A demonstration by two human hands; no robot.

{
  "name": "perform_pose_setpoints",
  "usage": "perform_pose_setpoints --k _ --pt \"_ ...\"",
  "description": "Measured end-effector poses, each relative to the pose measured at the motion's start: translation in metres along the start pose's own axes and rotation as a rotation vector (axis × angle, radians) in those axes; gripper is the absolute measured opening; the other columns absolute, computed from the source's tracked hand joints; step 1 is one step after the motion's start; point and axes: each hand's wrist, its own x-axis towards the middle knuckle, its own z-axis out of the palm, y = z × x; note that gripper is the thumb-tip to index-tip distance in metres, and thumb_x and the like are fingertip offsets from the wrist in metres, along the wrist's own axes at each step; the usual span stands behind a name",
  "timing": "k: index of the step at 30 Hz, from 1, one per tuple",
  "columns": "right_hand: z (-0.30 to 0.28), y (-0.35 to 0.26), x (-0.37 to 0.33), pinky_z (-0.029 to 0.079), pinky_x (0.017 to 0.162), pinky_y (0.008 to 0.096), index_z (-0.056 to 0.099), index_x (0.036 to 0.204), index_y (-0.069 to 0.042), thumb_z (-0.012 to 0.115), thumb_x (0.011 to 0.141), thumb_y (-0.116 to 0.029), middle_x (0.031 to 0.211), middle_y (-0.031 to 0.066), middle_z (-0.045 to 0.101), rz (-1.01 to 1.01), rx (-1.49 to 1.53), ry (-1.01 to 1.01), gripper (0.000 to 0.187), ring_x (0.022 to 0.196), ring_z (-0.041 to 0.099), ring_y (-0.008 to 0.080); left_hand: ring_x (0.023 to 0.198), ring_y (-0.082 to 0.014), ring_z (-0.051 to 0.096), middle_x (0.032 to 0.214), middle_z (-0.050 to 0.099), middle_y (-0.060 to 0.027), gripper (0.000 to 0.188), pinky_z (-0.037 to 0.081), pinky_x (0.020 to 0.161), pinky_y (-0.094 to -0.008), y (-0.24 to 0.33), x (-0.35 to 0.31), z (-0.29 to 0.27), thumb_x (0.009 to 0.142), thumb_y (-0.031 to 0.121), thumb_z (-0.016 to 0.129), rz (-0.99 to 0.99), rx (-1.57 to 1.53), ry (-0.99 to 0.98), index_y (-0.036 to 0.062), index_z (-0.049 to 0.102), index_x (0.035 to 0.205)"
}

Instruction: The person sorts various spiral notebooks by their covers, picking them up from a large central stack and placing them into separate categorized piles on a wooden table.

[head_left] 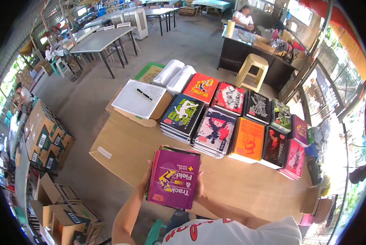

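Between my left hand (143, 182) and my right hand (200, 190) is a small stack of spiral notebooks (179, 163), held by its two sides at the near edge of the table. The top one has a purple cover with a yellow figure and its print upside down to me. Edges of other notebooks peek out beneath it. My fingers are closed on the sides, partly hidden under the stack. Just beyond stand piles of spiral notebooks in two rows, among them a black-and-green pile (182, 114), a grey pile (215, 130) and an orange pile (247, 136).
A brown table (121, 141) carries everything. At its far left lie a white board (136, 100) with a pen (144, 94) and two white wrapped bundles (181, 79). Cardboard boxes (48, 136) stand on the floor at left. A beige stool (254, 67) and a seated person (243, 19) are beyond.
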Motion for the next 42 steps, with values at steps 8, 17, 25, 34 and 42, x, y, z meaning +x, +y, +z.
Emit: perform_pose_setpoints --k 8,17,25,34,42 --pt "0.059 0.047 0.109 0.04 0.102 0.0464 0.027 0.145 -0.007 0.04 0.085 -0.067 0.14 0.0188 0.043 0.005 0.01 -0.036 0.086 0.123 0.048 0.0321 0.129 -0.0281 0.038 0.138 0.04 -0.0098 0.056 0.03 0.108 -0.0418 0.067 0.009 -0.07 0.081 0.038 0.05 0.095 0.182 0.154 0.0128 0.047 0.131" --pt "0.054 -0.102 0.069 0.043 0.094 0.04 0.04 0.126 -0.003 0.058 0.086 -0.039 0.122 0.0178 0.051 -0.657 -1.106 0.44 0.056 0.107 0.055 0.0309 0.126 -0.0293 0.041 0.133 0.045 -0.0084 0.047 0.032 0.106 -0.0431 0.173 0.036 -0.078 0.077 0.019 0.063 0.512 1.065 0.453 0.0161 0.056 0.123" --pt "0.087 -0.332 0.279 0.04 0.097 0.0536 0.071 0.091 -0.001 0.069 0.076 -0.053 0.126 0.0235 0.048 -0.529 -1.858 1.041 0.054 0.119 0.041 0.0398 0.124 -0.0263 0.044 0.132 0.044 -0.0059 0.034 0.032 0.106 -0.0518 0.199 0.212 0.062 0.085 0.011 0.054 1.258 2.092 -0.682 0.0293 0.062 0.113" --pt "0.081 -0.355 0.324 0.035 0.1 0.0589 0.039 0.136 -0.002 0.086 0.06 -0.042 0.13 0.0227 0.046 -0.246 -1.464 1.277 0.098 0.134 0.028 0.0356 0.134 -0.0246 0.036 0.151 0.026 -0.0046 0.041 0.019 0.113 -0.0559 0.189 0.261 0.097 0.084 0.016 0.058 1.203 2.312 -0.957 0.0353 0.056 0.12" --pt "0.103 -0.342 0.192 0.052 0.076 0.0471 0.013 0.148 -0.01 0.065 0.076 -0.002 0.126 0.0296 0.046 -1.408 -1.634 0.519 0.089 0.091 0.061 0.0412 0.089 -0.02 0.064 0.085 0.064 -0.0021 0.014 0.037 0.106 -0.0426 0.255 0.185 0.097 0.087 0.013 0.055 1.474 2.006 -0.697 0.0186 0.063 0.097"
